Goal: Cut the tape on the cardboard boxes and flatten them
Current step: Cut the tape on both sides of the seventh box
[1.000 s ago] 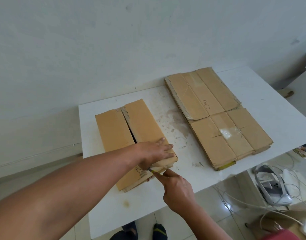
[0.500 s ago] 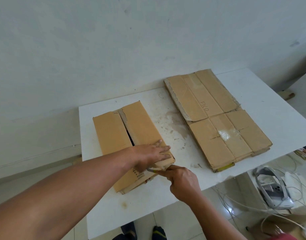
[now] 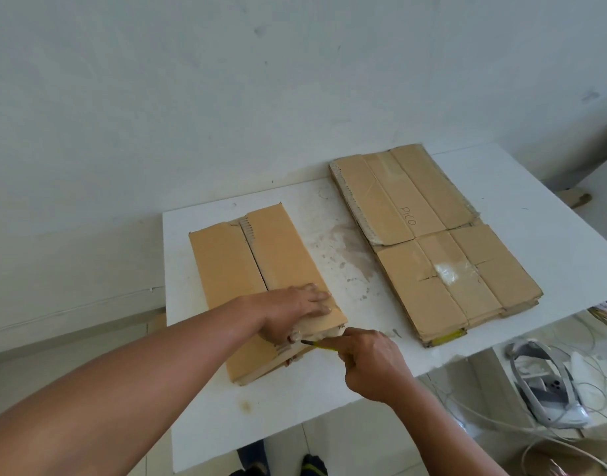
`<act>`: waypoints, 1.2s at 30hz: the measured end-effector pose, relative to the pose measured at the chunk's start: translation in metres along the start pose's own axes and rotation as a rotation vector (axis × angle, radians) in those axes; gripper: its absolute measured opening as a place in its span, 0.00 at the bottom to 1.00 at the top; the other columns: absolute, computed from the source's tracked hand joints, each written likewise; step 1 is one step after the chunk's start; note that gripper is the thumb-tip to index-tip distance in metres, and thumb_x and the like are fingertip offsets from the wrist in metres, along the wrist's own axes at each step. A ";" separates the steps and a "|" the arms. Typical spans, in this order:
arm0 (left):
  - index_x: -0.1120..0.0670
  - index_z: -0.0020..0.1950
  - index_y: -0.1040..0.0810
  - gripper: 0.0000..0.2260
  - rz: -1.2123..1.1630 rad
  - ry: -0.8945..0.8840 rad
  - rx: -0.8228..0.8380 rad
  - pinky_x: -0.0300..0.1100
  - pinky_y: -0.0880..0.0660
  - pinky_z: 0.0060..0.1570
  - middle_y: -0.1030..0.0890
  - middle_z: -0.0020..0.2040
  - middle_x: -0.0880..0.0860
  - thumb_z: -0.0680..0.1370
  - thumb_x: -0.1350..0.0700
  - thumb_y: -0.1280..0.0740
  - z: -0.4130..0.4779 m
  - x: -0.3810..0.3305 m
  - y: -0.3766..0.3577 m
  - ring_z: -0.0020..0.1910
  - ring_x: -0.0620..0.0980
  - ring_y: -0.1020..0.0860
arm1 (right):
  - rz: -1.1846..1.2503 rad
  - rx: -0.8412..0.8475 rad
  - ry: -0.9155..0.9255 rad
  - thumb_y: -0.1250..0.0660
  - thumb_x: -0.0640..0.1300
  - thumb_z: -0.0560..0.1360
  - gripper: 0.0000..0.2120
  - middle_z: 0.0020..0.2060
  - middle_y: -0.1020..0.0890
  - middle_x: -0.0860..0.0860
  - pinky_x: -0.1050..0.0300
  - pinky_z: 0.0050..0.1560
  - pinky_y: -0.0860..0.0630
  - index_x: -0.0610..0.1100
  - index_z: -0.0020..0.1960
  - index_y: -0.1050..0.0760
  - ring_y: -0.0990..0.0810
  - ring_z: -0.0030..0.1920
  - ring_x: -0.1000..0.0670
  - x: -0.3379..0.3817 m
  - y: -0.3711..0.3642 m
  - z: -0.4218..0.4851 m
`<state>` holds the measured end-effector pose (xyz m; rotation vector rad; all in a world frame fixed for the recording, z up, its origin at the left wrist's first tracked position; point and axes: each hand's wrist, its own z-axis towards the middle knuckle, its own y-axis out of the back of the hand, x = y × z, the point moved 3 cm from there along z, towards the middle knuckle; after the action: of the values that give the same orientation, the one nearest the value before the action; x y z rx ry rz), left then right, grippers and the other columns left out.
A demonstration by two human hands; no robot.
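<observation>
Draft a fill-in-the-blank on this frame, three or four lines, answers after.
1. The left hand presses on the box at the table's ____ side.
2. The right hand holds a cutter whose body is ____.
3. The flattened stack bears the handwritten word ____.
Answers: left; yellow; PICO.

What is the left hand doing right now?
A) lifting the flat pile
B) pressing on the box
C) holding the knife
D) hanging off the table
B: the left hand lies with straight fingers on the box, while the right hand grips the knife.
</observation>
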<state>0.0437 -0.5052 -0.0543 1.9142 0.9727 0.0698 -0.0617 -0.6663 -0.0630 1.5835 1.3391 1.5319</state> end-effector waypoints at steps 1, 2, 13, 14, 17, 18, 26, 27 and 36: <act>0.47 0.81 0.41 0.40 -0.080 0.034 -0.039 0.48 0.46 0.79 0.51 0.83 0.46 0.73 0.67 0.30 -0.003 0.004 0.000 0.81 0.47 0.56 | 0.091 0.021 -0.050 0.42 0.38 0.70 0.32 0.40 0.21 0.59 0.65 0.35 0.34 0.66 0.67 0.27 0.25 0.38 0.54 -0.005 -0.003 -0.002; 0.47 0.80 0.38 0.39 -0.173 0.068 -0.088 0.46 0.45 0.78 0.49 0.83 0.46 0.72 0.67 0.31 -0.008 0.008 0.001 0.81 0.46 0.54 | 0.205 0.040 -0.105 0.40 0.40 0.72 0.28 0.40 0.20 0.58 0.66 0.36 0.32 0.64 0.66 0.27 0.24 0.38 0.55 -0.010 -0.004 -0.005; 0.50 0.80 0.40 0.32 -0.251 0.526 -0.434 0.54 0.43 0.77 0.44 0.78 0.53 0.77 0.53 0.32 -0.054 0.082 -0.009 0.78 0.56 0.50 | 0.834 0.020 -0.630 0.32 0.65 0.73 0.27 0.45 0.22 0.50 0.53 0.31 0.18 0.44 0.56 0.34 0.19 0.42 0.50 0.058 -0.042 0.026; 0.49 0.79 0.40 0.32 -0.262 0.543 -0.433 0.54 0.43 0.76 0.44 0.78 0.53 0.77 0.51 0.32 -0.056 0.088 -0.009 0.78 0.56 0.49 | 0.809 -0.017 -0.654 0.29 0.64 0.71 0.29 0.45 0.22 0.51 0.50 0.34 0.17 0.44 0.56 0.35 0.19 0.42 0.50 0.061 -0.043 0.033; 0.47 0.77 0.38 0.33 -0.250 0.577 -0.424 0.55 0.43 0.76 0.45 0.78 0.53 0.75 0.43 0.30 -0.062 0.107 -0.011 0.78 0.57 0.50 | 0.721 -0.061 -0.696 0.25 0.65 0.65 0.32 0.46 0.23 0.54 0.44 0.43 0.17 0.47 0.54 0.36 0.17 0.43 0.47 0.058 -0.042 0.051; 0.47 0.77 0.38 0.35 -0.236 0.588 -0.425 0.57 0.45 0.76 0.46 0.78 0.53 0.74 0.41 0.29 -0.063 0.114 -0.012 0.78 0.58 0.50 | 0.704 -0.055 -0.706 0.23 0.64 0.65 0.32 0.46 0.23 0.54 0.44 0.43 0.17 0.47 0.54 0.36 0.16 0.42 0.46 0.056 -0.039 0.057; 0.46 0.81 0.49 0.42 -0.146 0.504 -0.475 0.58 0.60 0.79 0.59 0.81 0.54 0.74 0.39 0.29 -0.057 0.143 0.005 0.80 0.59 0.63 | 0.534 0.138 -0.585 0.17 0.50 0.62 0.29 0.50 0.24 0.50 0.41 0.41 0.17 0.45 0.51 0.34 0.15 0.41 0.46 0.015 0.001 0.120; 0.46 0.81 0.51 0.44 -0.120 0.491 -0.460 0.59 0.61 0.78 0.61 0.82 0.54 0.74 0.38 0.28 -0.055 0.146 0.010 0.80 0.59 0.65 | 0.480 0.171 -0.536 0.17 0.49 0.62 0.29 0.50 0.24 0.50 0.41 0.42 0.17 0.45 0.50 0.34 0.15 0.43 0.47 0.008 0.006 0.129; 0.37 0.80 0.57 0.49 -0.080 0.543 -0.272 0.71 0.57 0.73 0.58 0.82 0.53 0.67 0.24 0.36 -0.034 0.164 0.008 0.80 0.62 0.55 | 0.313 0.045 -0.388 0.27 0.40 0.73 0.15 0.53 0.20 0.54 0.51 0.41 0.20 0.45 0.51 0.32 0.19 0.45 0.54 -0.023 0.042 0.221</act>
<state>0.1455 -0.3755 -0.0846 1.6292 1.3173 0.6691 0.1638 -0.6486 -0.0770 2.0678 0.9499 1.2746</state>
